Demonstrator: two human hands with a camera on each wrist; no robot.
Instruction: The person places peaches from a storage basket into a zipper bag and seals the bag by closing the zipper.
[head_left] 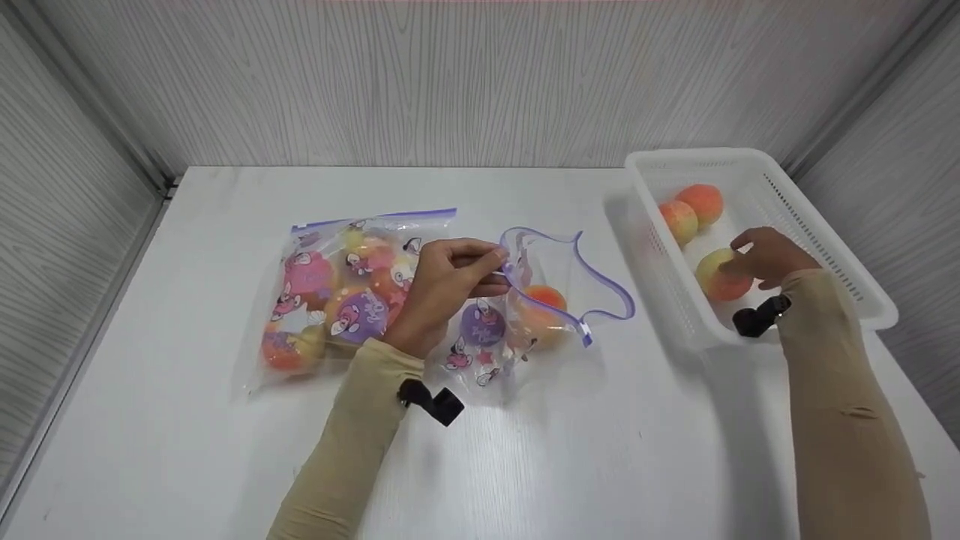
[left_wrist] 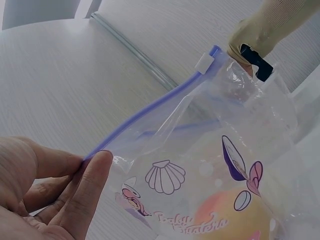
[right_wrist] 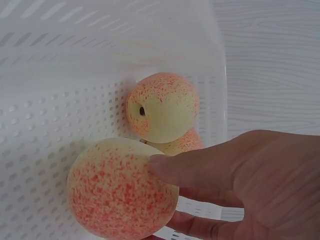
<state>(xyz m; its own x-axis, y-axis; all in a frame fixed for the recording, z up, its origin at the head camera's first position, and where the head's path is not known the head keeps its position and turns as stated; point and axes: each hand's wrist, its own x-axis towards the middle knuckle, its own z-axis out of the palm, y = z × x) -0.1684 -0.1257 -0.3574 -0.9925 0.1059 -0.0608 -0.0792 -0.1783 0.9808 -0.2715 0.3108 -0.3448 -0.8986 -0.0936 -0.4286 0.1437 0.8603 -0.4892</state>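
Note:
My left hand (head_left: 442, 292) pinches the purple zip edge of a clear printed bag (left_wrist: 165, 180) between thumb and fingers. The bag's mouth gapes toward the right, and one peach (head_left: 546, 304) lies inside it. Over in the white basket, my right hand (head_left: 772, 259) holds a yellow-red peach (right_wrist: 122, 190), its thumb on the fruit's upper side and other fingers partly hidden behind. Two more peaches, one nearer (head_left: 679, 223) and one farther (head_left: 701, 204), sit together at the basket's far left.
Left of the gaping bag lies a second zip bag (head_left: 307, 281) filled with several fruits, its purple strip toward the back wall (head_left: 480, 82). The white perforated basket (head_left: 832, 240) stands on the right of the white table (head_left: 525, 465). Panels flank both sides.

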